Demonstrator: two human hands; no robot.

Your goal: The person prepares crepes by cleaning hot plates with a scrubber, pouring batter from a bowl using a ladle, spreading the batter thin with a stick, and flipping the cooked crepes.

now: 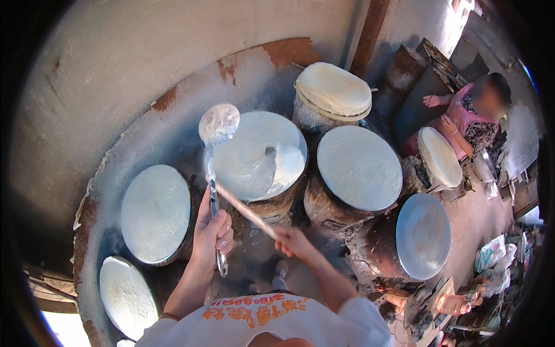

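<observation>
My left hand [213, 231] grips a long metal ladle [218, 122] upright, its bowl coated in white batter and above the edge of the middle round griddle [243, 144]. That griddle carries a white batter layer, uneven on its right half. My right hand [293, 242] is closed on the lower end of a pale wooden stick [248, 214], which slants up-left toward the ladle's handle; I cannot tell if they touch or what lies at the stick's far end.
More batter-covered griddles [155, 214] [358, 168] on rusty drums surround me, with a barer one [422, 235] at right. Pale flatbread stacks [332, 89] [439, 156] sit behind. A co-worker [474, 127] in pink stands at upper right. Bags [488, 254] lie right; a curved wall [115, 92] rises left.
</observation>
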